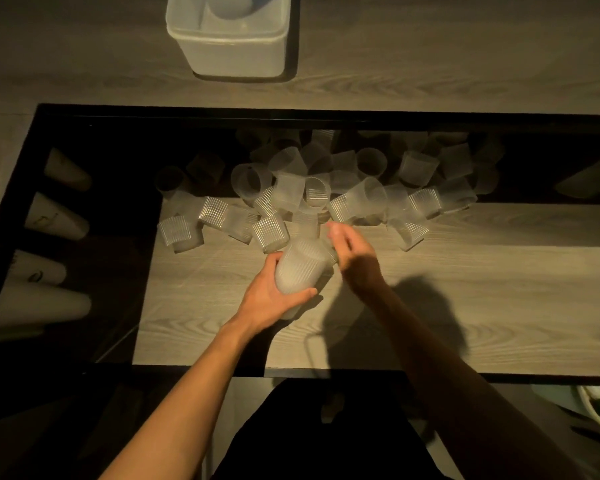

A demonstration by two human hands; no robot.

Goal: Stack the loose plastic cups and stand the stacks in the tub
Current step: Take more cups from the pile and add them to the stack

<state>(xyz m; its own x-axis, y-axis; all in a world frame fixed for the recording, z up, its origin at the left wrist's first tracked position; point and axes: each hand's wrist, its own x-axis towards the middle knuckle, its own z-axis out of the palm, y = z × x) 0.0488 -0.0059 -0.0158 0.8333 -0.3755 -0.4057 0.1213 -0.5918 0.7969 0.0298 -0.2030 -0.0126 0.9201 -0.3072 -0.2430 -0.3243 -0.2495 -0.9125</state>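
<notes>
Left hand (pixel 274 292) grips a cup stack (pixel 300 268). Right hand (pixel 352 258), at its three o'clock, is blurred; grasp unclear.

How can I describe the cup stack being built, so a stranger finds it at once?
Find the black-framed glass table; loose plastic cups lie heaped across its middle. At the heap's near edge, the left hand grips the cup stack. Unlike its neighbours, it is nested and held.

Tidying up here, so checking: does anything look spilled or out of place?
The loose cups lie tumbled mostly on their sides in a heap on the table, beyond the stack the left hand grips. The tub stands upright.
</notes>
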